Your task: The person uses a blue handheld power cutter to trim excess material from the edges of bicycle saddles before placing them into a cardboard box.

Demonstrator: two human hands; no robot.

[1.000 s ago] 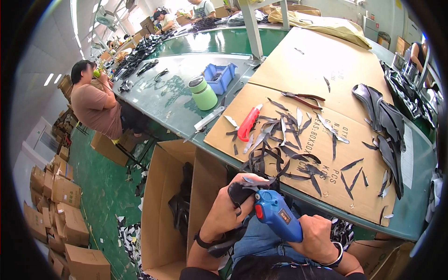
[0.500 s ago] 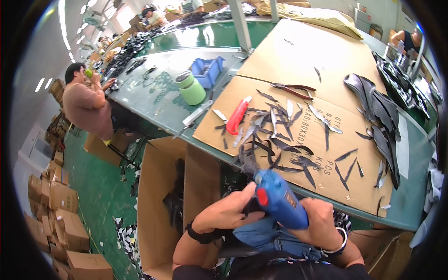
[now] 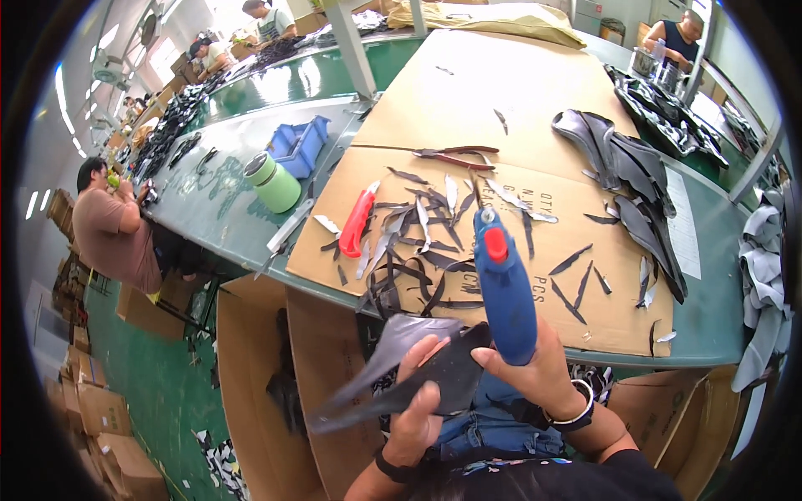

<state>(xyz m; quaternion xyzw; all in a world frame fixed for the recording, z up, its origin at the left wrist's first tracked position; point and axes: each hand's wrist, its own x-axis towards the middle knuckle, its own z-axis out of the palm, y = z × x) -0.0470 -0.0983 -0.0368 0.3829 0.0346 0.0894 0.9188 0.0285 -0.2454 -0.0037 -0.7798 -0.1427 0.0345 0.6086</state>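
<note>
My left hand (image 3: 415, 424) grips a thin, curved black-grey moulded piece (image 3: 447, 371) above my lap, fingers and thumb on both sides of it. My right hand (image 3: 539, 363) is wrapped round a blue hand tool (image 3: 508, 305) with a red button and a narrow metal tip; the tip points away from me. The right thumb is at the piece's edge. Beyond lie dark trimmed strips (image 3: 433, 275), a red-handled cutter (image 3: 357, 221) and red-handled pliers (image 3: 459, 156) on a cardboard sheet (image 3: 468, 100). Larger grey moulded pieces (image 3: 601, 150) lie at its right.
A green jar (image 3: 274, 185) and a blue bin (image 3: 298, 148) stand on the green bench (image 3: 200, 209), left of the cardboard. An open carton (image 3: 259, 401) is below its front edge. A co-worker (image 3: 113, 230) is at far left; others sit farther back.
My right hand has lifted the blue tool, its tip now pointing up and away. The moulded piece has come into clear sight in my left hand. The view has shifted to the right.
</note>
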